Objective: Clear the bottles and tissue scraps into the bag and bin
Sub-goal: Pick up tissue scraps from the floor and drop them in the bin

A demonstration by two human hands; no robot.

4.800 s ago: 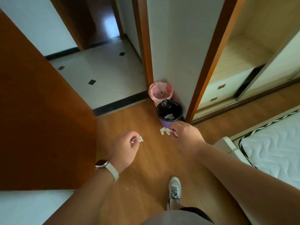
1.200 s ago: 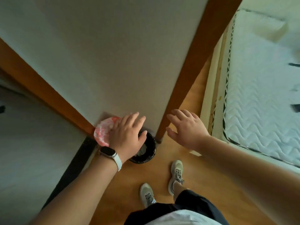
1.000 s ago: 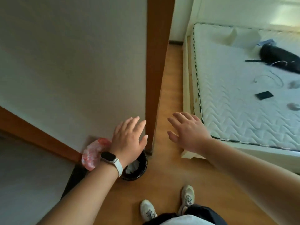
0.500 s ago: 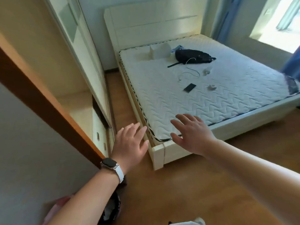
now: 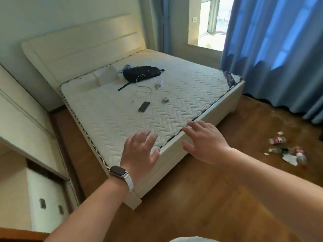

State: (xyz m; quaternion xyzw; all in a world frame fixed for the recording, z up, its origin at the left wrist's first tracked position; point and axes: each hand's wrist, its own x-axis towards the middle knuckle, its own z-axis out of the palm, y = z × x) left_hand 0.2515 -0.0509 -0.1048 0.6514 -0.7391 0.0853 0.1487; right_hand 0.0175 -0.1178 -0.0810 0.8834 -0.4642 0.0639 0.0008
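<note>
Earlier scraps gone: left hand [image 5: 139, 151] and right hand [image 5: 204, 144] now empty, fingers spread; clear red-labelled plastic bottles [image 5: 277, 140] and white crumpled tissue scraps [image 5: 289, 158] lie well right of right hand, awaiting pickup.

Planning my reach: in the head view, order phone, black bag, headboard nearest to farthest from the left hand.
1. phone, mid-mattress, ahead of the left hand.
2. black bag, near the bed's head.
3. headboard, behind the bag.
</note>
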